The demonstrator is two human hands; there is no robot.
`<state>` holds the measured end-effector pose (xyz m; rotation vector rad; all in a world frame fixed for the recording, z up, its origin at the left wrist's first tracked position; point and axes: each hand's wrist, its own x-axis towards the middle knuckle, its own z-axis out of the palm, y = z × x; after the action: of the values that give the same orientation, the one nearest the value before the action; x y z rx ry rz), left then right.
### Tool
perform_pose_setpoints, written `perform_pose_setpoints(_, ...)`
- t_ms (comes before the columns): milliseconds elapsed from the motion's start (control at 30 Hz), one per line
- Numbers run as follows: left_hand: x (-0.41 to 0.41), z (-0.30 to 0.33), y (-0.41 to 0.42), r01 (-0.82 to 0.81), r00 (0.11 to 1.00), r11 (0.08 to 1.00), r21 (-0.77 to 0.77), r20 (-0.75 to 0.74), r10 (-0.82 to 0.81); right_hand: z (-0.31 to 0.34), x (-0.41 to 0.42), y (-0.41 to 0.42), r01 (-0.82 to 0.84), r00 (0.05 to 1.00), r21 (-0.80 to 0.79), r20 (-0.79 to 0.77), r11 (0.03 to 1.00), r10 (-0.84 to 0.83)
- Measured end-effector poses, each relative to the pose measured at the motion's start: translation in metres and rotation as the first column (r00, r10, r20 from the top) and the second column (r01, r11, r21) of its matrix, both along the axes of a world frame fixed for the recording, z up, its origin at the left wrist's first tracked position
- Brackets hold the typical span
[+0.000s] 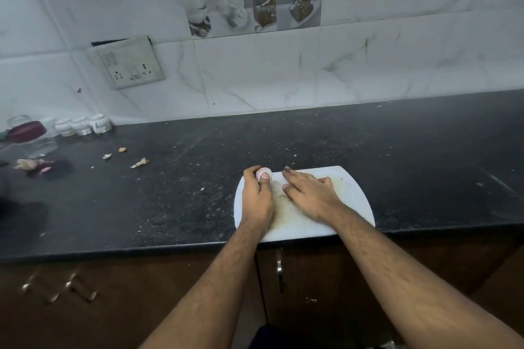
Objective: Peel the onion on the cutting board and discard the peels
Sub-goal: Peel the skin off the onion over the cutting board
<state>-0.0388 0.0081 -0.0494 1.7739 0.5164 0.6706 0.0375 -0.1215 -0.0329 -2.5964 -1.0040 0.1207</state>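
one onion (263, 174), small, pale pink, at the far left corner of the board (351, 193); held in the left hand (257, 195), fingers curled round its far side, thumb pressed on its near face. right hand (307, 193) just right of the grip, flat on the board, fingers straight and together, holding nothing. board white, stained brown between the hands, at the near edge of the counter (170, 193). peels (139, 163) scattered well left of the grip. jar (31, 137) and cups (82, 125) far left by the wall. socket (129, 64) above.
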Motion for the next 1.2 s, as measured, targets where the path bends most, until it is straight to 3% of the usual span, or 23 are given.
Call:
perform_pose_setpoints(100,0.002,-0.001,0.003,-0.012,1.000,1.000,0.007,-0.013,0.013,-0.008,0.004,-0.004,-0.138,0.990,0.025,0.028,0.990,0.137)
perform_pose_setpoints(167,0.003,-0.003,0.003,0.023,1.000,0.999,0.022,-0.016,-0.023,-0.013,0.004,-0.008,-0.175,0.981,0.159,-0.053,0.972,0.186)
perform_pose_setpoints(267,0.005,-0.004,-0.002,0.099,0.994,0.992,0.082,-0.047,-0.095,-0.013,0.000,-0.015,-0.127,0.964,0.343,-0.178,0.931,0.197)
perform_pose_setpoints(333,0.006,-0.002,-0.006,0.116,0.992,0.984,0.134,-0.074,-0.106,-0.011,0.000,-0.019,-0.005,0.955,0.503,-0.253,0.864,0.153)
perform_pose_setpoints(400,0.005,0.000,-0.008,0.146,0.988,0.984,0.103,-0.057,-0.141,-0.008,0.001,-0.021,0.182,0.954,0.626,-0.300,0.758,0.019)
perform_pose_setpoints(467,0.003,0.001,-0.010,0.201,0.979,0.979,0.042,-0.031,-0.200,-0.007,0.004,-0.024,0.347,0.938,0.699,-0.263,0.625,-0.225)
perform_pose_setpoints(567,0.001,0.001,-0.010,0.254,0.967,0.967,-0.006,-0.023,-0.254,-0.007,0.006,-0.030,0.503,0.822,0.732,-0.241,0.459,-0.516)
perform_pose_setpoints(600,0.001,0.001,-0.010,0.270,0.963,0.963,-0.018,-0.015,-0.270,-0.006,0.006,-0.031,0.533,0.802,0.710,-0.252,0.460,-0.541)
perform_pose_setpoints(667,0.002,0.000,-0.008,0.289,0.957,0.956,-0.059,0.007,-0.289,-0.004,0.005,-0.027,0.537,0.823,0.610,-0.228,0.583,-0.520)
perform_pose_setpoints(767,0.004,-0.003,-0.005,0.252,0.968,0.959,-0.129,0.050,-0.247,0.000,-0.001,-0.020,0.371,0.928,0.435,-0.217,0.821,-0.304)
perform_pose_setpoints(833,0.006,-0.003,-0.003,0.172,0.984,0.982,-0.076,0.055,-0.168,-0.004,0.001,-0.020,0.230,0.955,0.359,-0.261,0.904,-0.140)
perform_pose_setpoints(900,0.005,-0.003,-0.001,0.101,0.994,0.995,0.029,0.041,-0.102,-0.009,0.005,-0.024,0.160,0.925,0.416,-0.381,0.895,0.012)
perform_pose_setpoints(1000,0.003,-0.001,-0.003,0.073,0.997,0.988,0.136,-0.008,-0.072,-0.007,0.005,-0.034,0.220,0.884,0.632,-0.451,0.743,0.122)
perform_pose_setpoints(1033,0.003,-0.001,-0.004,0.080,0.997,0.982,0.171,-0.027,-0.076,-0.005,0.005,-0.035,0.277,0.908,0.684,-0.416,0.675,0.049)
perform_pose_setpoints(1100,0.003,0.000,-0.007,0.092,0.995,0.971,0.219,-0.066,-0.079,-0.003,0.006,-0.036,0.399,0.916,0.709,-0.287,0.582,-0.279)
perform_pose_setpoints(1133,0.003,-0.001,-0.007,0.101,0.993,0.968,0.232,-0.082,-0.083,-0.003,0.005,-0.036,0.466,0.870,0.678,-0.235,0.569,-0.433)
perform_pose_setpoints(1200,0.004,-0.001,-0.007,0.107,0.991,0.964,0.243,-0.101,-0.085,-0.001,0.004,-0.032,0.523,0.836,0.566,-0.196,0.637,-0.512)
